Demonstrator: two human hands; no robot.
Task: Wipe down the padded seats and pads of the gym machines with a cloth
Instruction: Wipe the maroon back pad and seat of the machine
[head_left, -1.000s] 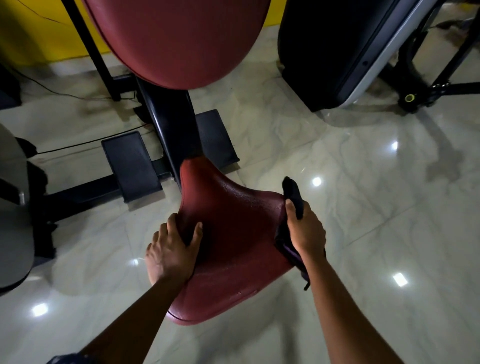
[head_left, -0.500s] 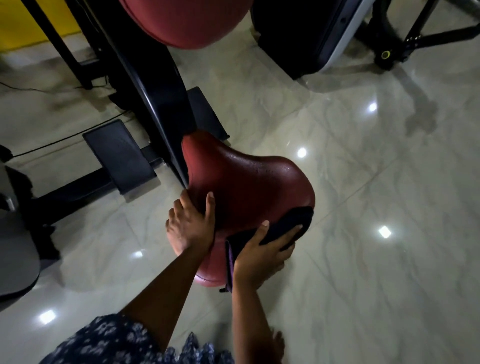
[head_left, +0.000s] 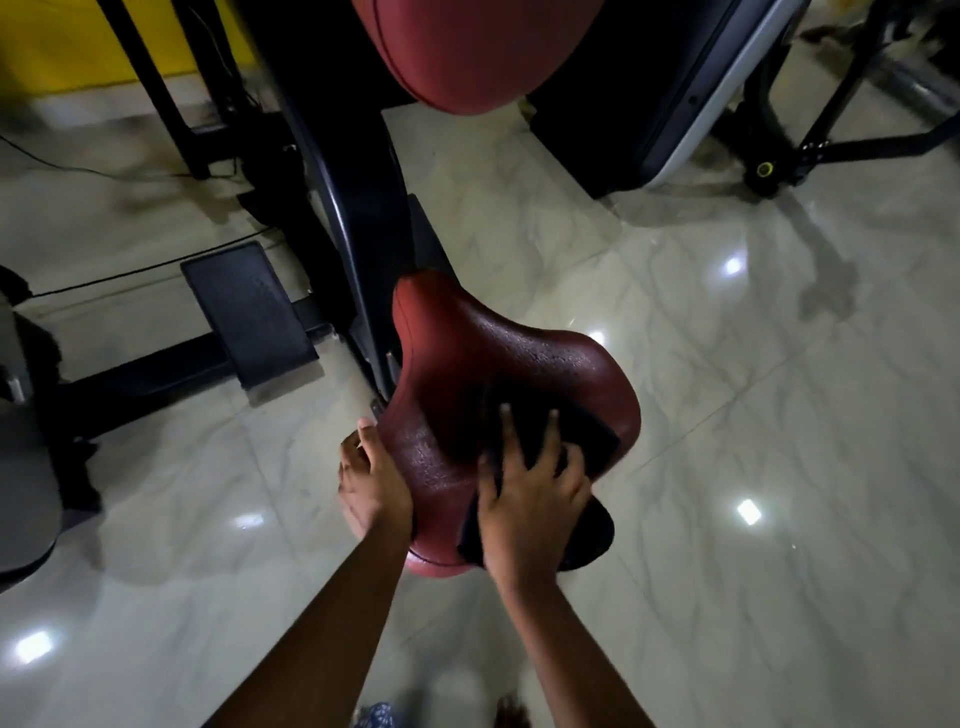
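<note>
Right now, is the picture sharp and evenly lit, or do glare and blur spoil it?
Head view: dim overall; lamp glare spots the glossy floor; the dark cloth under the right hand merges with shadow on the red seat; the bottom edge is blurred.

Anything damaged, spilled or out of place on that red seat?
Nothing looks damaged. The red seat shows a speckled sheen, droplets or grain, beyond the dark cloth under the right hand.
</note>
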